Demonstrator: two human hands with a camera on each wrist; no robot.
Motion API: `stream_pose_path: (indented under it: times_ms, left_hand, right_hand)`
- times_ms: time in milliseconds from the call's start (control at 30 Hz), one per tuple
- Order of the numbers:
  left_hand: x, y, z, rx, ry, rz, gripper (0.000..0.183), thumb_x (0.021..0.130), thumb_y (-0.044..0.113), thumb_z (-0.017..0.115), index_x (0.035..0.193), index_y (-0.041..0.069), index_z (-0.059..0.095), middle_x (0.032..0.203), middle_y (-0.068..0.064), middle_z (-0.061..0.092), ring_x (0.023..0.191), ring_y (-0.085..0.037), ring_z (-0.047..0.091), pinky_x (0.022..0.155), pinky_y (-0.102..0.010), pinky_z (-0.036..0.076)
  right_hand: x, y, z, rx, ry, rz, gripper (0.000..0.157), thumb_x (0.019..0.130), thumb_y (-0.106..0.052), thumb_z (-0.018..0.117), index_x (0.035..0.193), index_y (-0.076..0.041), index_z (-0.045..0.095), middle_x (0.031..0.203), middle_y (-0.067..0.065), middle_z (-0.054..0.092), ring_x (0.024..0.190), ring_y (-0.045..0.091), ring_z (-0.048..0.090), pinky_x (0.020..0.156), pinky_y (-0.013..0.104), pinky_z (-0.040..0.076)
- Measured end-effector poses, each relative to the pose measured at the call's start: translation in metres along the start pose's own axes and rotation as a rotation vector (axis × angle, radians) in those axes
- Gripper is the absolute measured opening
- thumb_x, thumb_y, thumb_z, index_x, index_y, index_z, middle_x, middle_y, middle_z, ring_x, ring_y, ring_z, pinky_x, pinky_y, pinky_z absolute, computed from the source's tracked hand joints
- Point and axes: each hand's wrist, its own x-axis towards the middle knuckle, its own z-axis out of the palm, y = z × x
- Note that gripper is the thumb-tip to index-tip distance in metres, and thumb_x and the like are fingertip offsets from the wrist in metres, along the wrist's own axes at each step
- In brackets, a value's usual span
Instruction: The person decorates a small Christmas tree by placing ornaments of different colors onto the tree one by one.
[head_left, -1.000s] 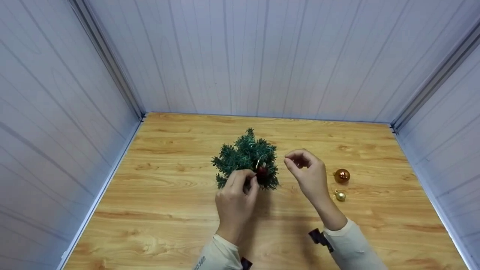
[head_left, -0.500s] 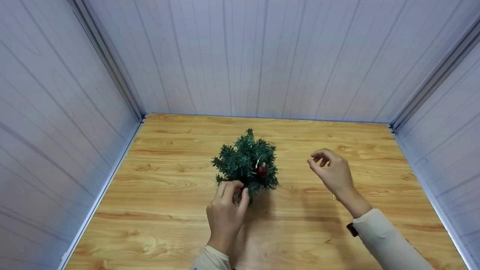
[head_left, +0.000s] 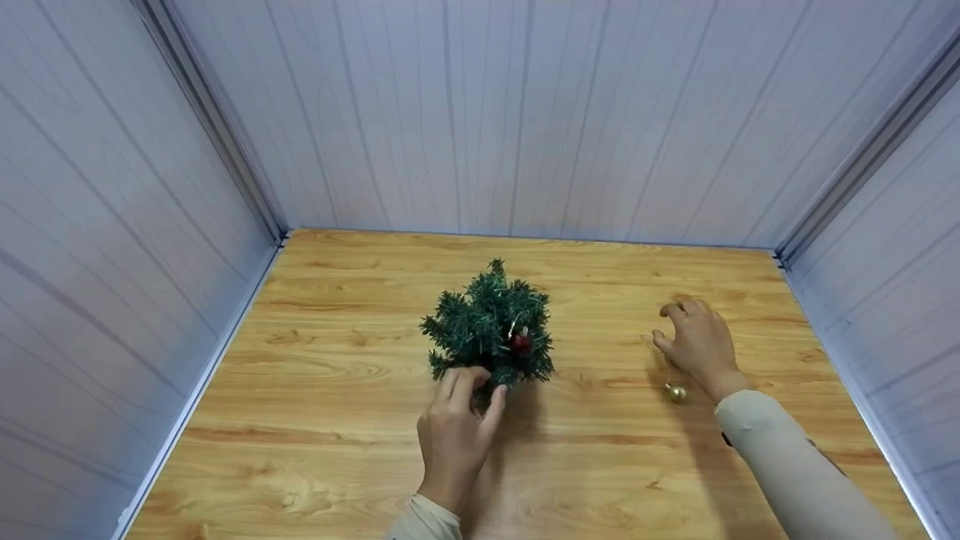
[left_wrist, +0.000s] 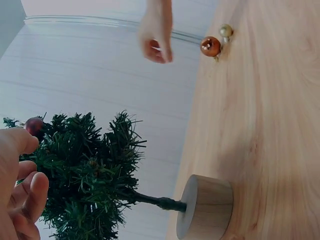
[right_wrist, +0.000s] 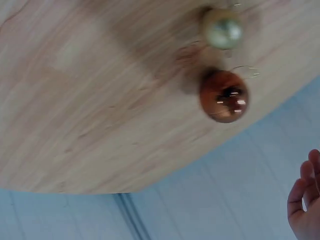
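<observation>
A small green artificial Christmas tree (head_left: 491, 311) stands on a round wooden base (left_wrist: 212, 207). From its right-hand branches hangs a red bauble (head_left: 520, 343). My left hand (head_left: 454, 427) is at the tree's near side, thumb and fingers loosely curved and apart; it appears to grip nothing, though the branches partly cover the fingertips. My right hand (head_left: 697, 341) hovers at the right with relaxed, parted fingers. An orange bauble (right_wrist: 224, 96) lies on the table, hidden beneath this hand in the head view. Close by lies a smaller gold bauble (head_left: 676, 393) with a hanging loop.
The wood-grain table (head_left: 345, 435) carries all of this. Pale panel walls (head_left: 480, 120) enclose it at the back and on both sides. Beside the orange bauble, a thin loop (right_wrist: 247, 71) of cord lies on the tabletop.
My right hand has moved right, away from the tree to above the orange bauble. My left hand has drawn back slightly from the red bauble to lower on the tree.
</observation>
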Motion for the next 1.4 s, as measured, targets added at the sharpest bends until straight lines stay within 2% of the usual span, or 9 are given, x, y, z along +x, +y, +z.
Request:
stream_pose_path:
  times_ms: [267,433,633,900,1133,1400]
  left_hand:
    - [-0.001,-0.003,0.001,0.014,-0.002,-0.022,0.023,0.081,0.029,0.079,0.096,0.018,0.066,0.093,0.007,0.064,0.059,-0.003,0.053,0.047,-0.020,0.043]
    - [-0.001,-0.003,0.001,0.019,-0.004,-0.010,0.021,0.082,0.029,0.079,0.096,0.019,0.066,0.092,0.007,0.064,0.064,-0.006,0.058,0.049,-0.024,0.046]
    - [-0.001,-0.003,0.001,-0.001,-0.016,-0.020,0.022,0.082,0.028,0.079,0.096,0.018,0.066,0.092,0.005,0.066,0.063,-0.006,0.058,0.050,-0.022,0.046]
    - [-0.001,-0.003,0.001,0.007,-0.025,-0.029,0.019,0.084,0.027,0.077,0.096,0.018,0.066,0.092,0.006,0.066,0.060,-0.003,0.055,0.049,-0.020,0.044]
    - [-0.001,-0.003,0.001,-0.010,-0.029,-0.037,0.019,0.084,0.026,0.077,0.097,0.018,0.066,0.093,0.005,0.066,0.058,-0.002,0.053,0.049,-0.018,0.043]
    - [-0.002,-0.003,0.000,-0.001,-0.036,-0.041,0.018,0.085,0.026,0.076,0.097,0.019,0.066,0.092,0.007,0.065,0.060,-0.002,0.054,0.050,-0.019,0.044]
  right_hand:
    - [-0.008,0.022,0.009,-0.018,-0.184,0.130,0.041,0.088,-0.026,0.067,0.117,0.002,0.060,0.107,0.024,0.055,0.092,0.041,0.053,0.072,0.057,0.045]
    - [-0.015,0.028,0.017,-0.031,-0.253,0.181,0.047,0.087,-0.030,0.070,0.120,0.003,0.059,0.105,0.024,0.054,0.091,0.041,0.053,0.068,0.055,0.046]
    - [-0.021,0.032,0.026,-0.034,-0.290,0.196,0.050,0.085,-0.028,0.074,0.122,0.003,0.059,0.106,0.025,0.054,0.092,0.042,0.054,0.068,0.056,0.047]
    - [-0.022,0.030,0.030,0.003,-0.306,0.172,0.045,0.084,-0.019,0.075,0.120,0.003,0.059,0.111,0.028,0.051,0.093,0.045,0.052,0.071,0.058,0.048]
    - [-0.020,0.028,0.024,0.084,-0.334,0.225,0.045,0.085,-0.011,0.073,0.124,0.006,0.056,0.115,0.028,0.048,0.096,0.048,0.049,0.077,0.059,0.045]
    - [-0.022,0.030,0.024,0.111,-0.362,0.253,0.046,0.088,-0.012,0.071,0.126,0.006,0.052,0.110,0.030,0.047,0.094,0.047,0.056,0.079,0.057,0.049]
